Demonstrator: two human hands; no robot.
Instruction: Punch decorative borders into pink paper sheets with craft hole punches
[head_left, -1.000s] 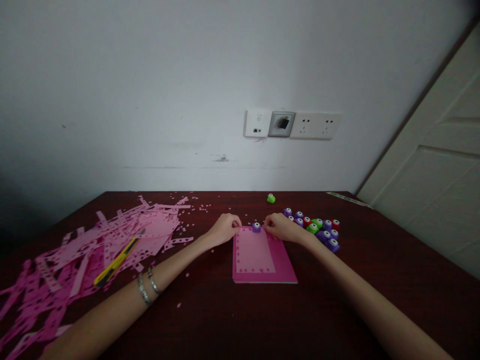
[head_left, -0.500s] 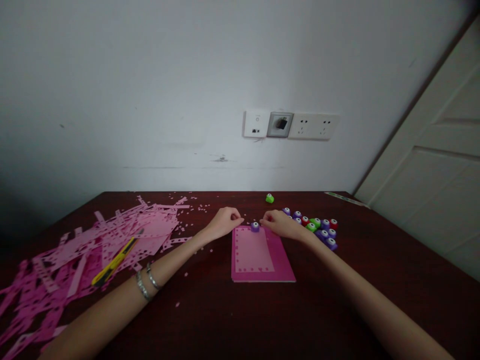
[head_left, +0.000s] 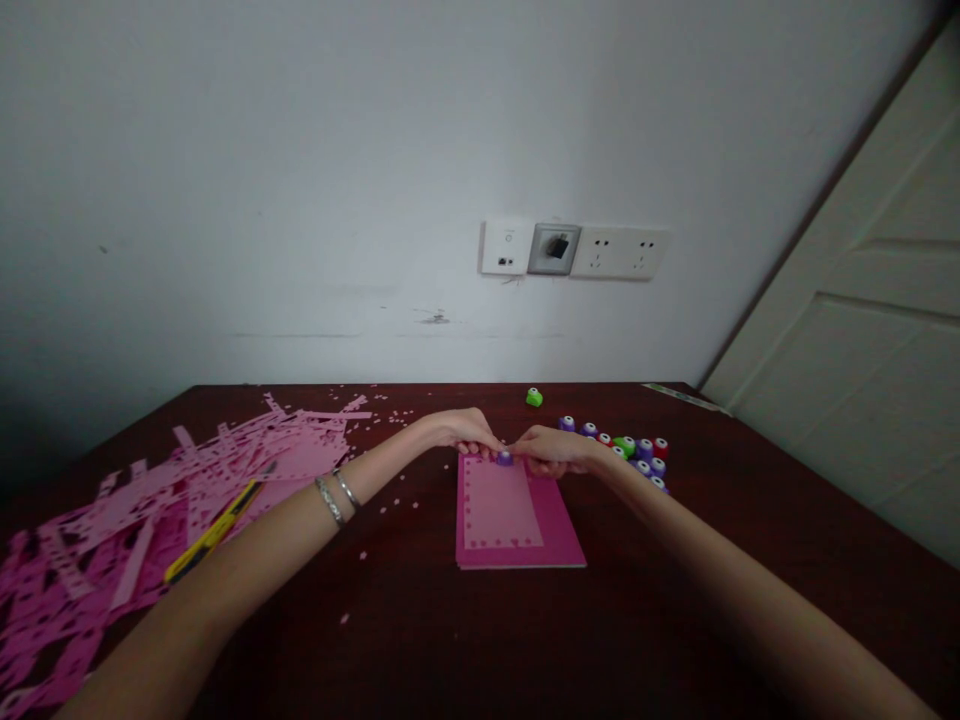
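Observation:
A small purple craft punch [head_left: 505, 458] sits at the top edge of a light pink sheet [head_left: 499, 505]. Punched shapes run along the sheet's left and bottom edges. Beneath it lies a darker pink stack of paper [head_left: 561, 540]. My left hand [head_left: 471, 432] reaches in from the left, its fingers curled and one digit pressed on top of the punch. From the right, my right hand [head_left: 551, 448] presses the same punch with an outstretched digit, the other fingers folded over the stack's upper right corner. The fingertips partly cover the punch.
Pink paper strips and scraps [head_left: 277, 440] heap at the left, with a yellow utility knife [head_left: 214, 532] on them. Several purple, green and red punches [head_left: 643, 448] cluster at the right; a green punch [head_left: 533, 397] stands near the wall. A patterned strip [head_left: 686, 398] lies at the back right.
Both hands have come together from either side of the purple punch and now press on its top. The view has shifted slightly.

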